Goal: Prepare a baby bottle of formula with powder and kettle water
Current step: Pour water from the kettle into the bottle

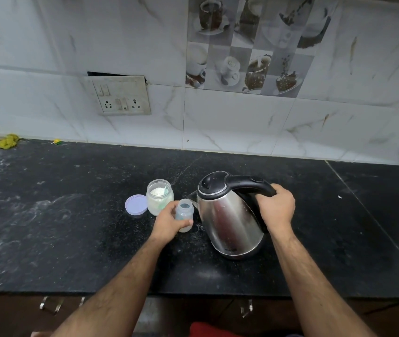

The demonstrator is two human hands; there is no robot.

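A small clear baby bottle (185, 211) without its cap stands on the black counter (71, 227), and my left hand (169, 221) is wrapped around it. A steel kettle (227, 220) with a black lid and handle is tilted to the left, its spout just above and beside the bottle's mouth. My right hand (276, 207) grips the kettle's handle. Behind the bottle stands an open glass jar of white powder (159, 197) with a scoop inside. Its lilac lid (135, 205) lies flat to the jar's left.
A tiled wall with a switch and socket panel (120, 96) runs along the back of the counter. A yellow cloth (7, 141) lies at the far left by the wall. Cabinet handles (50, 304) show below the counter's front edge.
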